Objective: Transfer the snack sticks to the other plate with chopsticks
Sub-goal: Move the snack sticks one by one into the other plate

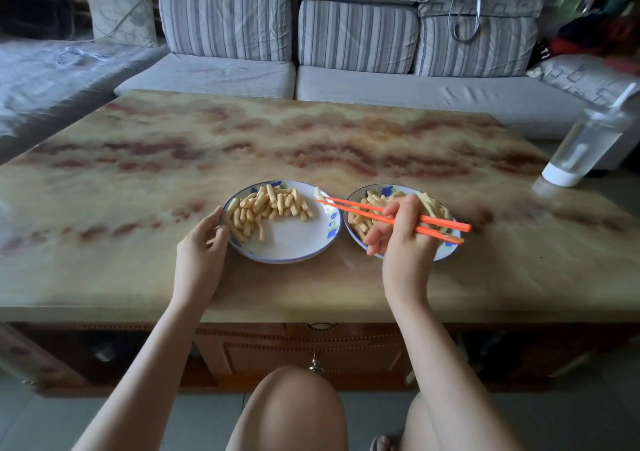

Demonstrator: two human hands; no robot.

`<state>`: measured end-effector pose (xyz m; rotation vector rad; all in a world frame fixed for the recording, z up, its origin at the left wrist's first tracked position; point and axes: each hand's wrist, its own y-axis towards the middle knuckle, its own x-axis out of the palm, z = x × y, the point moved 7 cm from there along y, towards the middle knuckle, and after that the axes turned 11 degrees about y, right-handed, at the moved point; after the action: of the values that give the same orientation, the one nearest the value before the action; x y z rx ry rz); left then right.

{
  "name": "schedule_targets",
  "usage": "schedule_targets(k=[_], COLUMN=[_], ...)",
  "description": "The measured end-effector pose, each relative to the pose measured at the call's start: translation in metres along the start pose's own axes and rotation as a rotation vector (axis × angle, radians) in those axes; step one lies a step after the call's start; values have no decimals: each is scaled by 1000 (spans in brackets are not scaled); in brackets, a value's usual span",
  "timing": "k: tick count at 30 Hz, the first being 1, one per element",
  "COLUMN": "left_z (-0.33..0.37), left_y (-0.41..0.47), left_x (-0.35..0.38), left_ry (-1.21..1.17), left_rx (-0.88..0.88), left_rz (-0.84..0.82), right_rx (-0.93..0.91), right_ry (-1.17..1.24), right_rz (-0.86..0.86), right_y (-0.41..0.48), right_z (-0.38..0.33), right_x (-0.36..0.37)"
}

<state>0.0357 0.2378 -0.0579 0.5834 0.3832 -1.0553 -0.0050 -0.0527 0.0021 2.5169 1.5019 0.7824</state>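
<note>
Carrying one stick is the step in hand, as I judge it. Nearest, by the table's [207, 139] near edge, the right hand [398, 239] hovers over the right plate [448, 250], its fingers pinching a pair of orange chopsticks [363, 210] near their back ends. The left hand [202, 243] lies at the left rim of the left plate [294, 243], its thumb touching that rim and its fingers loosely bent. I cannot tell whether it truly grips the plate or only steadies it.

Both plates stand side by side, almost touching, midway along the near edge. The chopstick tips reach left across the gap between them and hold a single snack stick [318, 192] just over the left plate's right rim. A pile [266, 208] fills the far and left part of the left plate. More sticks [360, 224] lie in the right plate, partly hidden by the hand.

The pictures do not show which way the stick is going. If leftward, the next move calls for bringing the tips lower over the bare part of the left plate and easing the pinch so the stick drops inside the rim, not onto the table.

Farther off, a clear bottle [585, 142] stands at the table's right edge. Beyond the far edge is a sofa [415, 94].
</note>
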Motion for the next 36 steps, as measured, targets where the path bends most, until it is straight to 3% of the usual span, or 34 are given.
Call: schedule_targets(k=[9,20,32,36], left_z=[0,1,0,0], left_y=[0,-1,0,-1], left_x=[0,-1,1,0], left_ry=[3,-2,-26,-26], left_rx=[2,3,-14,-10], left_rz=[2,-2,-1,-4], right_rx=[-161,-188,-131,-82], right_ry=[-69,-143,-155,-189], right_rz=[203,156,-210,-247], right_y=[13,14,-3,-6], right_z=[-28,-30,-9,-1], right_x=[-43,-47,7,15])
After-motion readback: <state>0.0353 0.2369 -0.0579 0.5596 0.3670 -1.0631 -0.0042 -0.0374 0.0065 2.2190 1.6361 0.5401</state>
